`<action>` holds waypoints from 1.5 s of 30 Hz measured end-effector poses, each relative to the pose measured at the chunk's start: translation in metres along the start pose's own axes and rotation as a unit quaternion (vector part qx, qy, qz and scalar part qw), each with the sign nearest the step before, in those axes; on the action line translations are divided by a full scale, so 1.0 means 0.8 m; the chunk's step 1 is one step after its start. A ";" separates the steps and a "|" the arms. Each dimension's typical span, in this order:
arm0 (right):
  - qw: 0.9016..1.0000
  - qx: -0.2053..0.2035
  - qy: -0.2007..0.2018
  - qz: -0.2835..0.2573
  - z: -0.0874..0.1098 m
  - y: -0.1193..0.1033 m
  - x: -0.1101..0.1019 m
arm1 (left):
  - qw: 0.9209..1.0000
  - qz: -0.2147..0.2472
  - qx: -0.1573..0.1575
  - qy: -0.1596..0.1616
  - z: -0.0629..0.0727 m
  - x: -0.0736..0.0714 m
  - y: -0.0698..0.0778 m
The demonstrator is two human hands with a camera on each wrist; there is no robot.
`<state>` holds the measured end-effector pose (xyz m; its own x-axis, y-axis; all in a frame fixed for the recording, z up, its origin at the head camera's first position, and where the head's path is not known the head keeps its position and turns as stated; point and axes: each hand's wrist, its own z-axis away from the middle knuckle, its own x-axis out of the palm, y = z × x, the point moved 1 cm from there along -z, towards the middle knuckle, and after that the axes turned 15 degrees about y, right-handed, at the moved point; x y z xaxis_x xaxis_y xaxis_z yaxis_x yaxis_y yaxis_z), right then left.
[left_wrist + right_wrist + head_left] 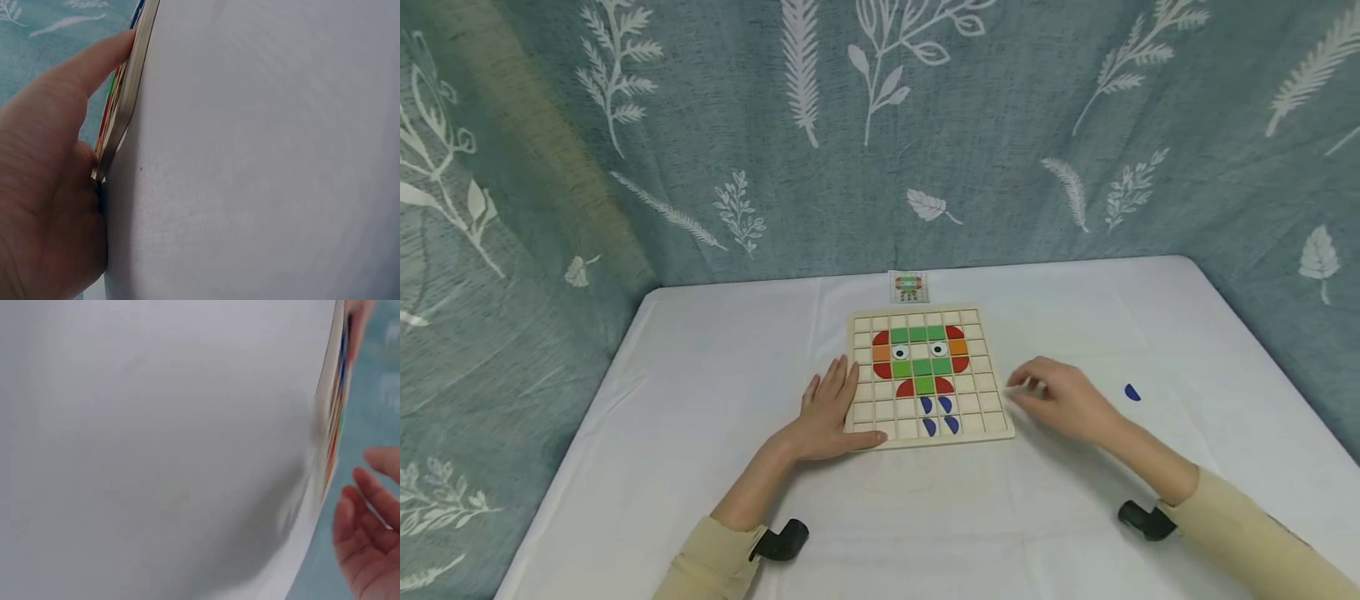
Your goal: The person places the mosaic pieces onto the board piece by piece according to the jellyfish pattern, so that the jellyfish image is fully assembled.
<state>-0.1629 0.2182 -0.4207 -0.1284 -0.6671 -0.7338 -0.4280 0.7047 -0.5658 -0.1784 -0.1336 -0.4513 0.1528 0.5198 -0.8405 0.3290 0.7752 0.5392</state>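
A square wooden grid board (880, 410) lies on the white table with colored pieces set in its cells. My left hand (827, 417) rests along the board's left edge, fingers straight, thumb over the front left corner. In the left wrist view, the thumb (103, 59) touches the board's rim. Several dark blue pieces (945, 405) sit in the lower cells, below the red, green and orange ones. My right hand (1060, 398) hovers just right of the board, fingers loosely bent; in the right wrist view, thumb and fingers (375, 487) are apart with nothing between them.
One loose blue half-round piece (1132, 392) lies on the table (715, 375) to the right of the right hand. Behind the board is a small picture card (892, 287) showing a similar colored figure. A teal leaf-patterned curtain (850, 208) hangs around the table's back and sides.
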 end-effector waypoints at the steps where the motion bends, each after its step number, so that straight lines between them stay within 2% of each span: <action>1: 1.000 0.010 0.013 0.020 0.007 0.014 -0.014 | 1.000 0.001 -0.001 0.000 0.000 0.000 0.000; 3: 0.997 0.045 0.028 0.063 0.020 0.039 -0.041 | 1.000 0.001 -0.002 0.000 0.001 -0.001 0.001; 6: 0.986 0.121 0.024 0.111 0.037 0.067 -0.074 | 1.000 0.005 -0.003 -0.001 0.002 -0.002 0.002; 8: 0.978 0.162 0.012 0.132 0.045 0.078 -0.088 | 1.000 0.006 -0.002 0.000 0.002 -0.003 0.002; 10: 0.974 0.176 0.004 0.140 0.049 0.086 -0.095 | 1.000 0.007 -0.001 0.001 0.002 -0.003 0.002; 12: 0.976 0.170 0.002 0.136 0.050 0.092 -0.095 | 1.000 0.007 0.000 0.001 0.002 -0.002 0.001; 15: 0.983 0.139 0.008 0.122 0.046 0.093 -0.088 | 1.000 0.011 0.000 -0.001 0.001 -0.001 0.001; 19: 0.993 0.086 0.009 0.084 0.039 0.084 -0.074 | 1.000 0.013 -0.002 -0.003 0.001 -0.001 0.000; 22: 0.996 0.063 0.016 0.066 0.037 0.078 -0.067 | 1.000 0.009 -0.001 -0.004 0.000 0.000 0.000; 28: 0.995 0.075 0.012 0.057 0.036 0.078 -0.063 | 1.000 0.005 -0.002 -0.002 0.001 0.001 -0.001; 36: 0.998 0.037 0.005 0.042 0.024 0.075 -0.050 | 1.000 0.000 0.003 0.002 0.002 -0.002 -0.001; 41: 0.998 0.040 -0.024 0.047 0.013 0.064 -0.043 | 1.000 -0.006 0.005 0.003 0.000 0.000 -0.001; 45: 0.997 0.051 -0.026 0.049 0.011 0.059 -0.039 | 1.000 -0.006 0.002 0.002 0.001 0.001 -0.002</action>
<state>-0.1713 0.2745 -0.4281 -0.1172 -0.5816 -0.8050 -0.3218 0.7891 -0.5233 -0.1781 -0.1347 -0.4529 0.1445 0.5122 -0.8466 0.3338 0.7802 0.5290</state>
